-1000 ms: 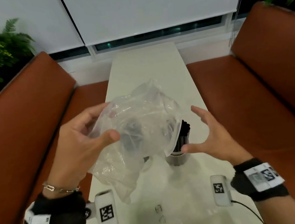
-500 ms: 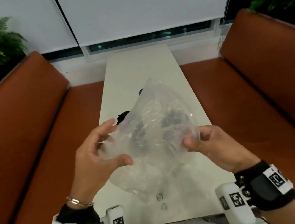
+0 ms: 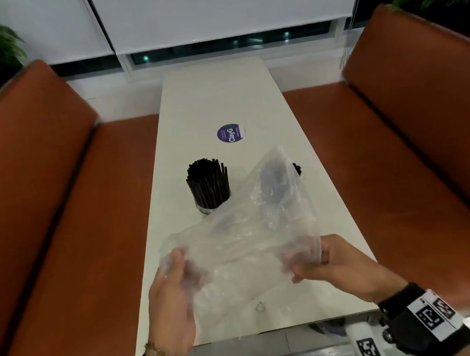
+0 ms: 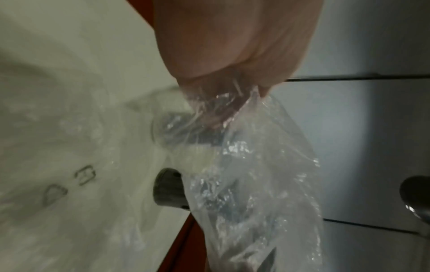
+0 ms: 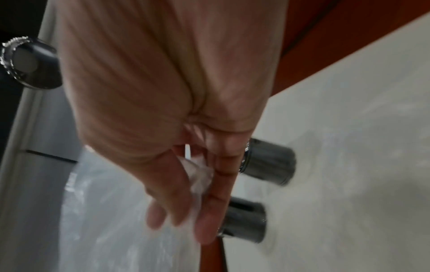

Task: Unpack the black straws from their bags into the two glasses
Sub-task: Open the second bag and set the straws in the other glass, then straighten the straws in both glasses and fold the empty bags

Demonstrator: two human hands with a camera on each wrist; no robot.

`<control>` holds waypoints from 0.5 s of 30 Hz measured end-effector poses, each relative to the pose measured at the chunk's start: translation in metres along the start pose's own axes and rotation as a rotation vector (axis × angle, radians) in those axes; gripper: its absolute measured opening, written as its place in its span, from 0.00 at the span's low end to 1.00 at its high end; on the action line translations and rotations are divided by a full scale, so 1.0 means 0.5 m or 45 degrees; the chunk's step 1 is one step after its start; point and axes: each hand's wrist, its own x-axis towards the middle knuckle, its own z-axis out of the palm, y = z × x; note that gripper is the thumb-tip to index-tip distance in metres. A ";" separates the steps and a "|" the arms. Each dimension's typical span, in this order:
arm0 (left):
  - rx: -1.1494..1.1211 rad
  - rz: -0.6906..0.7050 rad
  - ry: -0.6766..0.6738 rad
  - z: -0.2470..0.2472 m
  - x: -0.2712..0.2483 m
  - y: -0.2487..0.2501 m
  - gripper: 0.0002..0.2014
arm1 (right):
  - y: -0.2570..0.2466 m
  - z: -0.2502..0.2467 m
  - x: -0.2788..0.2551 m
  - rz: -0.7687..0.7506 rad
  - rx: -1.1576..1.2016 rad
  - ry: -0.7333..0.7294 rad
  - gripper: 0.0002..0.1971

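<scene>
At lower centre, both hands, left hand (image 3: 170,298) and right hand (image 3: 332,266), have lowered the crumpled clear plastic bag (image 3: 252,234), fingers pinching it; black straws (image 3: 208,185) now stand uncovered in their glass mid-worktop, so this bag looks emptied.

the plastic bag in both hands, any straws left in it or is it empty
Empty, as far as shows: the clear bag hangs limp between left hand and right hand. Straws stand upright in the glass.

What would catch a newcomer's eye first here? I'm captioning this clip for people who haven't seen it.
First, the crumpled clear plastic bag stretched between the left hand and the right hand above the near end of the white table. Behind it, left of centre, stands a glass packed with upright black straws, flanked by orange-brown benches.
</scene>
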 end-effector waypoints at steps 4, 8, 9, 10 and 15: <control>0.439 0.362 0.194 -0.034 0.020 -0.017 0.14 | 0.052 -0.039 -0.036 0.199 -0.192 -0.120 0.09; 0.837 0.394 0.147 -0.053 0.029 -0.068 0.14 | 0.108 -0.082 -0.066 0.321 -0.268 -0.279 0.13; 0.867 0.387 0.089 -0.053 0.027 -0.086 0.14 | 0.121 -0.085 -0.069 0.342 -0.176 -0.260 0.15; 0.873 0.376 0.023 -0.051 0.024 -0.103 0.13 | 0.131 -0.084 -0.070 0.359 -0.042 -0.206 0.15; 0.880 0.279 -0.233 -0.046 0.014 -0.167 0.16 | 0.170 -0.053 -0.043 0.453 0.453 0.183 0.29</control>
